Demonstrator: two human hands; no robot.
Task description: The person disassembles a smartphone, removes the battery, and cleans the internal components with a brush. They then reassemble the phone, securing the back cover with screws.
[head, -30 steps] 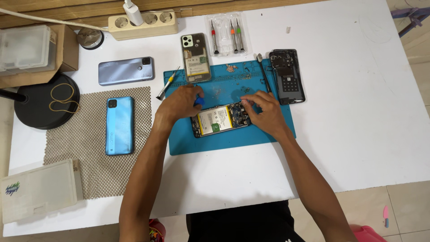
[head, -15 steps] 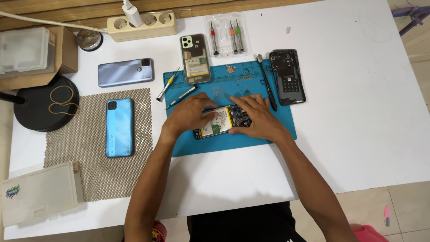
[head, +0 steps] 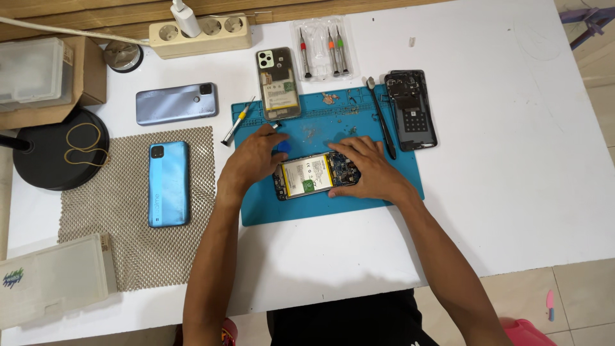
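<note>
2 hands on opened phone (head: 312,177): right hand (head: 371,173) fingers flat pinning it, left hand (head: 251,157) pinching blue pick (head: 282,148) at 11 o'clock; prob mid-teardown, next needs gentle prying.

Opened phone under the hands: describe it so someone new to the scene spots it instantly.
Find the blue work mat at the centre of the white table. Near its front edge lies the opened phone, crosswise, between the left hand and the right hand. Unlike the other phones around, its white battery and circuit board are exposed.
</note>
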